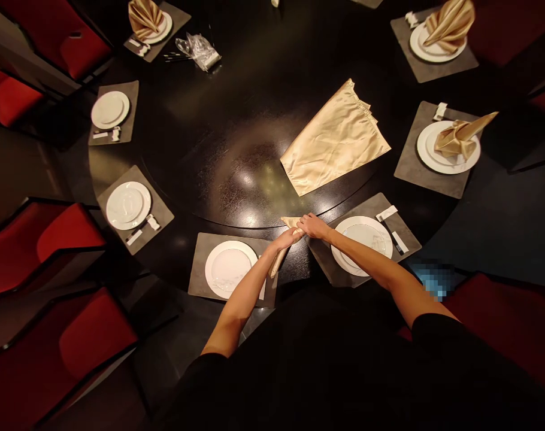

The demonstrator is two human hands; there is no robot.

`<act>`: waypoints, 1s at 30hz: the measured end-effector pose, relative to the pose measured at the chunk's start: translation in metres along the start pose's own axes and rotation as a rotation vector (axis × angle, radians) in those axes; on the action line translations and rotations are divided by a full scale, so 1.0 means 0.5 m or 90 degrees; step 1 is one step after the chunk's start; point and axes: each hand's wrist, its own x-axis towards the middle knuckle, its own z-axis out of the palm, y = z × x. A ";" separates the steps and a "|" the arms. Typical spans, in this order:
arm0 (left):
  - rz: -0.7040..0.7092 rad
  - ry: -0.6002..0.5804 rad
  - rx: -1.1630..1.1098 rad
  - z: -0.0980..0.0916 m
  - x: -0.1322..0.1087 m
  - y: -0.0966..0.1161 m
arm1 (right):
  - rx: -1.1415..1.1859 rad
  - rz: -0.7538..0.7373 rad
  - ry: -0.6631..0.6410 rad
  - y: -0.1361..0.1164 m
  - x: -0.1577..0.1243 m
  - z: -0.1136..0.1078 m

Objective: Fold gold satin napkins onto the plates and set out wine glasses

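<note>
A gold satin napkin (279,262), gathered into a narrow folded strip, is held between my two hands at the table's near edge. My left hand (288,238) grips it from the left, fingers closed round the cloth. Right against it, my right hand (314,227) is closed on the upper part, and a folded corner sticks out beyond the fingers. The hands hide much of the napkin's middle. Just beyond them lies a flat stack of gold napkins (335,140) on the dark turntable (236,179).
White plates (231,269) and more plates (362,245) flank my hands on grey placemats (200,263). Folded napkins (456,140) stand on plates to the right. A clear plastic bag (203,52) lies at the far left. Red chairs (70,239) surround the round table.
</note>
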 end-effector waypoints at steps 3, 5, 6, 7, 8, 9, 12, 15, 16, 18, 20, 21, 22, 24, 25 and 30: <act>-0.027 0.063 0.134 0.022 -0.069 0.024 | -0.030 -0.007 -0.004 -0.030 -0.019 -0.024; -0.041 0.084 0.122 0.036 -0.110 0.041 | -0.058 -0.024 0.010 -0.053 -0.037 -0.046; -0.043 0.078 0.093 0.041 -0.130 0.050 | -0.073 -0.037 0.021 -0.065 -0.048 -0.059; -0.042 0.053 0.053 0.044 -0.150 0.056 | -0.088 -0.052 0.033 -0.078 -0.060 -0.073; -0.038 0.009 -0.005 0.045 -0.170 0.061 | -0.102 -0.070 0.048 -0.092 -0.074 -0.087; -0.034 -0.049 -0.078 0.044 -0.192 0.064 | -0.113 -0.090 0.066 -0.107 -0.090 -0.101; -0.036 -0.259 -0.342 0.038 -0.261 0.065 | -0.129 -0.143 0.111 -0.156 -0.143 -0.140; -0.025 -0.306 -0.369 0.041 -0.326 0.068 | -0.129 -0.135 0.083 -0.209 -0.188 -0.171; -0.008 -0.253 -0.303 0.046 -0.345 0.072 | -0.125 -0.113 0.055 -0.226 -0.199 -0.179; 0.030 -0.072 -0.107 0.061 -0.376 0.084 | -0.108 -0.064 -0.008 -0.257 -0.216 -0.197; 0.049 0.094 0.061 0.077 -0.401 0.098 | -0.088 -0.032 -0.043 -0.282 -0.227 -0.217; 0.050 0.129 0.087 0.084 -0.411 0.104 | -0.084 -0.027 -0.042 -0.293 -0.233 -0.227; 0.042 0.117 0.066 0.088 -0.421 0.109 | -0.085 -0.030 -0.030 -0.303 -0.238 -0.236; 0.008 -0.012 -0.098 0.090 -0.441 0.113 | -0.093 -0.047 0.010 -0.324 -0.252 -0.252; -0.015 -0.107 -0.208 0.088 -0.452 0.112 | -0.092 -0.061 0.030 -0.335 -0.260 -0.258; -0.081 -0.418 -0.482 0.073 -0.510 0.099 | -0.062 -0.097 0.058 -0.391 -0.307 -0.267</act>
